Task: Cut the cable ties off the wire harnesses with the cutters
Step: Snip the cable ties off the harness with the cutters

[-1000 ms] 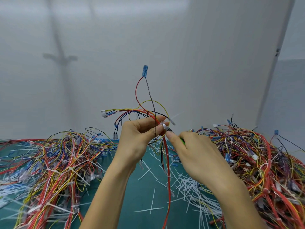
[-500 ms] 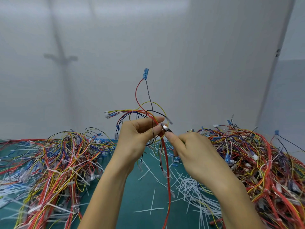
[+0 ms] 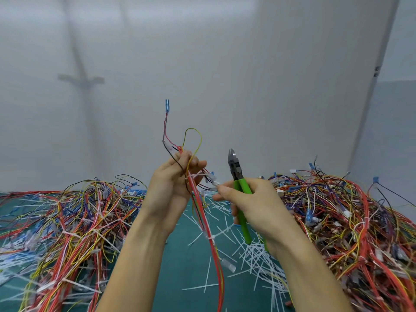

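- Curled around 1 wire harness (image 3: 204,217), the left hand (image 3: 171,188) gripped it near the top, raised above the table with its fingers closed over the wires.
- The right hand (image 3: 256,208) clutched 1 pair of cutters (image 3: 240,185) by the 2 green handles, with the dark head pointing up and the jaws looking closed.
- The cutters stood just beside the harness, to its right, and did not touch it.
- The right index fingertip seemed to touch a small clear connector (image 3: 215,183) on a branch of the harness, though the blur made contact hard to confirm.
- 2 white cable ties showed on the held harness: 1 tie (image 3: 195,176) at the left fingers and 1 lower tie (image 3: 210,237) on the hanging red wires.
- Above the left hand rose 1 yellow loop (image 3: 198,137) and 1 red-and-black pair ending in 1 blue terminal (image 3: 167,102).
- 2 heaps of harnesses lay on the green mat (image 3: 186,273): 1 left pile (image 3: 67,226) and 1 right pile (image 3: 351,226).
- Between the 2 heaps, many loose white cut ties (image 3: 256,255) were scattered under the right wrist, too many to count.
- 1 pale wall (image 3: 247,75) stood behind the table.
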A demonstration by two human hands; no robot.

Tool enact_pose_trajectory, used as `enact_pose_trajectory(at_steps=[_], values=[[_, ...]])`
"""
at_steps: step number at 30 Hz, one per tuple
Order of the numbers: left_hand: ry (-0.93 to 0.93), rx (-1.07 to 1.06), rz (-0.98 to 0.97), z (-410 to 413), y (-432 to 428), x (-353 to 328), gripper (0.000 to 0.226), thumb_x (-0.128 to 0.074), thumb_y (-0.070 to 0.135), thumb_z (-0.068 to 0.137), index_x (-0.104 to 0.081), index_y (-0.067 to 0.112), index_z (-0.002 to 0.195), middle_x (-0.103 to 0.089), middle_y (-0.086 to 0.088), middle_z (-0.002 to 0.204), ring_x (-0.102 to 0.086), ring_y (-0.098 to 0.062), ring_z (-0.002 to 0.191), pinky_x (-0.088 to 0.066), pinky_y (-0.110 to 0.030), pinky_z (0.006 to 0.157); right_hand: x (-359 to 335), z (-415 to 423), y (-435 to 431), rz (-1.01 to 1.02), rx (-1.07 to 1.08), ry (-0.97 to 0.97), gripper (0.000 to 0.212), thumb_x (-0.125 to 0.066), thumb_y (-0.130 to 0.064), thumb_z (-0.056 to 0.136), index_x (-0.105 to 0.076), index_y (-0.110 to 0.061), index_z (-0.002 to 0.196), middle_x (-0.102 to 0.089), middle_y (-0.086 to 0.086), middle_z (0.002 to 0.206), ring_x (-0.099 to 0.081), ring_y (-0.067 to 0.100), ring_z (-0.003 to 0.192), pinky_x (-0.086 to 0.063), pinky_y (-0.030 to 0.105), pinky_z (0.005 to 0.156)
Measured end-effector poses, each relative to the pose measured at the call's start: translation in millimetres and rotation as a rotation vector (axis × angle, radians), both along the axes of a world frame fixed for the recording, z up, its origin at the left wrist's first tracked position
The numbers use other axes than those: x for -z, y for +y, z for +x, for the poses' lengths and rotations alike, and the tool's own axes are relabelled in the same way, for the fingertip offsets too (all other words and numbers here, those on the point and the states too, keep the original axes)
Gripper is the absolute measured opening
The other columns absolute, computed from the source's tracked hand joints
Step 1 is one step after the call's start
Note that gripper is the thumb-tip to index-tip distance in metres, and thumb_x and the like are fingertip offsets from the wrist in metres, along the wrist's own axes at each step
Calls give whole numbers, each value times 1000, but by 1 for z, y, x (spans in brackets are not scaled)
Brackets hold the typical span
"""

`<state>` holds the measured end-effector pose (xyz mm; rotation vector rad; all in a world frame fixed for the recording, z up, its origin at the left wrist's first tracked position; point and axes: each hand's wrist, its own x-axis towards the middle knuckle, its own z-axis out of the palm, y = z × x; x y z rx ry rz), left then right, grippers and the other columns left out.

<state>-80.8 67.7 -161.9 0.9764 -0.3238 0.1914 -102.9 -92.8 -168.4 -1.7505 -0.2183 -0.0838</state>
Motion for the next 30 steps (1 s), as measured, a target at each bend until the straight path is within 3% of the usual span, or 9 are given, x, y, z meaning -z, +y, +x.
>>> enact_pose_trajectory(at_steps=[3,7,10,14,17,21,23,26,30], values=[[-25,105,-78,-4,1,-1,10,-50,18,87,-55,13,80,-53,1,74,-63,-15,77,-46,-31,84,1,0,4,7,76,-55,6,-71,-23,88,-72,-21,82,-63,-10,57,-54,11,62,-49,35,65],[-84,185,-166,-7,-1,-2,12,-43,10,82,-53,10,75,-49,-1,71,-56,-17,73,-49,-28,78,-3,-4,7,107,32,-50,7,-70,-24,88,-72,-18,87,-72,2,72,-52,11,58,-49,31,59],[-109,190,-184,-8,-3,-2,8,-42,8,78,-49,10,75,-45,-2,71,-53,-18,73,-49,-28,77,-5,-7,7,176,9,-70,15,-70,-31,89,-71,-16,88,-76,-4,78,-50,9,57,-50,27,57],[-140,164,-96,-9,-4,-2,6,-40,7,78,-45,11,77,-42,-4,72,-46,-20,76,-37,-35,86,-5,-6,12,357,29,-44,23,-75,-30,84,-69,-8,87,-76,-1,76,-48,8,51,-50,25,52],[-159,144,16,-9,-6,-1,8,-38,7,81,-46,9,79,-43,-5,74,-50,-21,77,-34,-36,88,-3,-4,15,472,104,-47,18,-81,-19,78,-68,-7,81,-59,1,57,-50,12,48,-50,26,48],[-153,80,148,-7,-8,0,10,-44,12,83,-52,7,85,-54,-3,75,-58,-19,83,-41,-34,87,-3,-4,13,428,86,-68,18,-82,-10,75,-65,-9,79,-65,12,63,-57,13,50,-55,27,49],[-132,57,189,-6,-7,-1,12,-50,15,82,-58,8,88,-60,0,74,-61,-17,82,-41,-34,87,-2,-4,12,392,101,-113,20,-83,-6,74,-64,-10,80,-67,5,65,-59,10,50,-55,26,49],[-35,-20,310,-4,-5,-3,20,-54,22,86,-71,12,89,-67,2,75,-66,-12,78,-46,-29,81,-1,-2,11,370,161,-209,25,-83,-5,74,-61,-13,82,-66,-8,59,-60,6,48,-55,25,48],[255,-129,501,-1,-1,0,35,-48,21,91,-79,15,77,-76,-3,83,-71,-12,73,-46,-34,84,2,4,9,354,275,-276,29,-83,-3,74,-58,-17,82,-70,-1,67,-64,13,56,-60,39,58]])
